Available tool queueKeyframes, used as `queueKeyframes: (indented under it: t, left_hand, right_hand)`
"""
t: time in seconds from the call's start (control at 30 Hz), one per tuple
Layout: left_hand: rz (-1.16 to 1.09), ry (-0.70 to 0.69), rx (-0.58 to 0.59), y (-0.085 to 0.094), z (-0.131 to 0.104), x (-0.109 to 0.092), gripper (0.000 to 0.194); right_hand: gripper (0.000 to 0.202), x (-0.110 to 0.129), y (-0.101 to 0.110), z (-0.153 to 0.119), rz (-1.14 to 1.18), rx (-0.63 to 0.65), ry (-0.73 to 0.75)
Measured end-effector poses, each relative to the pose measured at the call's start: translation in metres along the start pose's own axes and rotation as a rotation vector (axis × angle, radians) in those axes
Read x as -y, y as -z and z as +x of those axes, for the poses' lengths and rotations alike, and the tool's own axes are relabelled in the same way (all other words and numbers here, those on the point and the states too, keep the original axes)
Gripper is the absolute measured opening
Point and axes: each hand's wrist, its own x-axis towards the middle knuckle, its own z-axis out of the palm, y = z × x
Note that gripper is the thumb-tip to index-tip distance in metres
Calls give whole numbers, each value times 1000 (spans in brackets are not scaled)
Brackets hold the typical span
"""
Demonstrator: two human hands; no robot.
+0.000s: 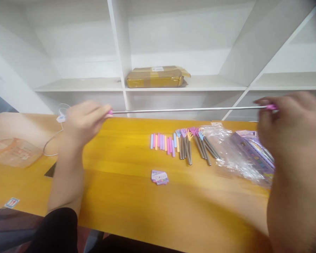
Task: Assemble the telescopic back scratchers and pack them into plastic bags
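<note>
Stretched level above the table is a telescopic back scratcher (184, 110), its thin silver rod drawn out long. My left hand (85, 119) is closed on the pink end at the left. At the right, my right hand (292, 116) grips the other pink end; which end carries the claw is hidden by my fingers. Below the rod lie several short coloured handles (162, 142) in a row. Beside them, several back scratchers with metal rods (185, 149) and pink, blue, purple and orange claw heads are bunched together. Both hands are a little blurred.
Clear plastic bags (226, 151) and purple packaging (255, 151) lie at the right of the wooden table (116, 200). Small printed cards (160, 177) are near the middle. An orange-tinted bag (15, 151) and a white cable (48, 144) lie left. A taped cardboard box (156, 77) sits on the shelf.
</note>
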Motion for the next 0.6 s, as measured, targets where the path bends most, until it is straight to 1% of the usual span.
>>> queueKeyframes:
  t: [0.07,0.1,0.13,0.17,0.2,0.23,0.27,0.33,0.4,0.5,0.6]
  left_hand:
    - [-42,7,47,-19,2,-41,18]
    - [-81,-17,86,-30,1,-64,19]
    - [-117,-47,130,-42,-1,-86,21]
    - [-127,-57,182,-54,-5,-106,23]
    - [-109,-38,238,-65,-10,-124,25]
    - [-107,-51,329,-76,-15,-137,26]
    - [-123,-79,416,-87,-21,-145,26]
    - [-152,-80,545,-107,-31,-152,24]
    - [-203,-52,620,-127,-41,-150,23]
    - [-322,-11,679,-151,-54,-147,23]
    - [-400,39,701,-165,-65,-149,28]
  right_hand:
    - [29,54,7,-11,61,48,72]
    - [31,81,9,-19,74,116,145]
    - [35,107,11,-28,92,241,262]
    - [38,130,10,-37,82,389,331]
    - [39,149,8,-46,52,542,363]
    - [39,164,4,-53,38,701,402]
    - [38,174,-1,-58,42,824,439]
    - [39,182,-17,-63,52,911,461]
    - [40,180,-33,-66,70,930,465]
    - [33,174,-55,-70,119,966,485]
    - [29,171,-67,-77,168,977,489]
